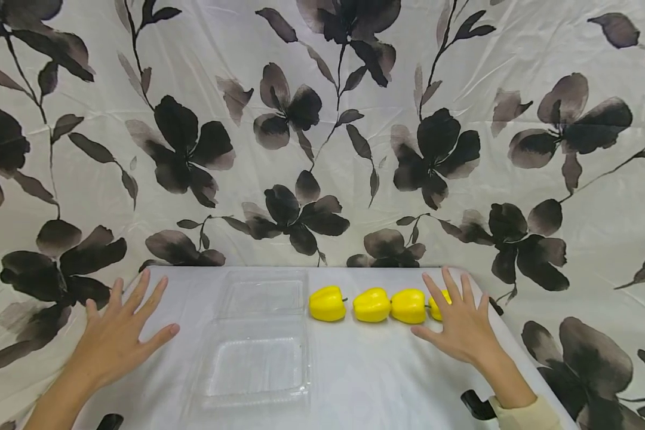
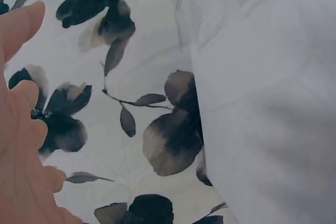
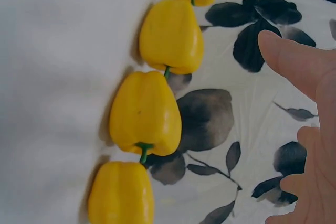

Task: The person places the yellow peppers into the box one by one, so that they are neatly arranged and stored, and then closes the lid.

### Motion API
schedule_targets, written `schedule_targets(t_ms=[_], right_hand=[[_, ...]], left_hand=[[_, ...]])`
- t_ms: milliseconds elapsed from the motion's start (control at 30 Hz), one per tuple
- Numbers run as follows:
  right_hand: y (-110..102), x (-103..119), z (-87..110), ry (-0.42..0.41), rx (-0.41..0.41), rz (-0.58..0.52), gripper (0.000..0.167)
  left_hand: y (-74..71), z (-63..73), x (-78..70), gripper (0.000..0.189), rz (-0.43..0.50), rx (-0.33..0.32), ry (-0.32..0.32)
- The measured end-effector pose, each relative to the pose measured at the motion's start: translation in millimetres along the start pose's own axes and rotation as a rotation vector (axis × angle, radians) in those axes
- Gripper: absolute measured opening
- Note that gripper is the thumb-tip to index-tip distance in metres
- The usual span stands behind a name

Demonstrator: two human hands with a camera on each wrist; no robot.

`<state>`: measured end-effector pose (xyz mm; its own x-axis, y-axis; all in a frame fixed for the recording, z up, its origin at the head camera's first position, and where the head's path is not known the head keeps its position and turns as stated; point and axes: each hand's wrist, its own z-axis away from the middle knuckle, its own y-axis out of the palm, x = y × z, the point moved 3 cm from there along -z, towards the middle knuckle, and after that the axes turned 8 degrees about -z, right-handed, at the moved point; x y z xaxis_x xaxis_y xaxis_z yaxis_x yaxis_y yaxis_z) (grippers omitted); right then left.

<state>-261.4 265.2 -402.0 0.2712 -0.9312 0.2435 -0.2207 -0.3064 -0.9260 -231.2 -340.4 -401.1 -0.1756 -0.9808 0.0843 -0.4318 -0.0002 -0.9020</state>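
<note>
At your left, your left hand (image 1: 115, 340) is spread wide by the left edge of the white desk (image 1: 365, 370), thumb towards the middle, with nothing in its grasp. To its right, well apart from the thumb, lies the clear plastic box (image 1: 259, 365), a far part and a near part, one behind the other. Next, four yellow peppers (image 1: 371, 305) run in a row to the right along the far side of the desk, the first just beside the box's far part. The stems you can see point right, so each pepper's stem axis lies along the row, crosswise to you. Your right hand (image 1: 464, 328) is the nearer one, at the row's right end, so most of the row goes off to its left. It too is splayed and holds nothing; in the right wrist view its thumb shows apart from the peppers.

As for what you can't see well: the left wrist view cuts off much of your left hand. The box's clear walls fade into the desk, and whether its two parts are joined, you can't tell. Your right hand hides most of the fourth pepper, and a black piece (image 1: 477, 405) by that wrist is hard to identify.
</note>
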Motion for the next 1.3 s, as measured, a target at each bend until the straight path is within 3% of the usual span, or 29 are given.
schedule_targets(t_ms=[167, 467, 733, 933, 1300], right_hand=[[3, 4, -4.3, -0.017, 0.008, -0.003, 0.107], [7, 13, -14.5, -0.069, 0.021, -0.043, 0.103], [9, 22, -25.5, -0.078, 0.057, -0.113, 0.100], [13, 27, -36.3, -0.098, 0.087, -0.191, 0.097], [23, 37, -54.8, -0.120, 0.141, -0.312, 0.088]], left_hand=[[-0.4, 2.4, -4.8, 0.097, 0.141, 0.025, -0.004], [2.7, 4.5, -11.8, 0.091, 0.397, 0.158, -0.048], [5.7, 6.4, -17.1, 0.084, 0.592, 0.152, -0.054], [17.3, 9.2, -19.6, 0.079, 0.673, 0.143, -0.036], [36.8, 16.9, -25.6, 0.074, 0.805, 0.210, -0.093]])
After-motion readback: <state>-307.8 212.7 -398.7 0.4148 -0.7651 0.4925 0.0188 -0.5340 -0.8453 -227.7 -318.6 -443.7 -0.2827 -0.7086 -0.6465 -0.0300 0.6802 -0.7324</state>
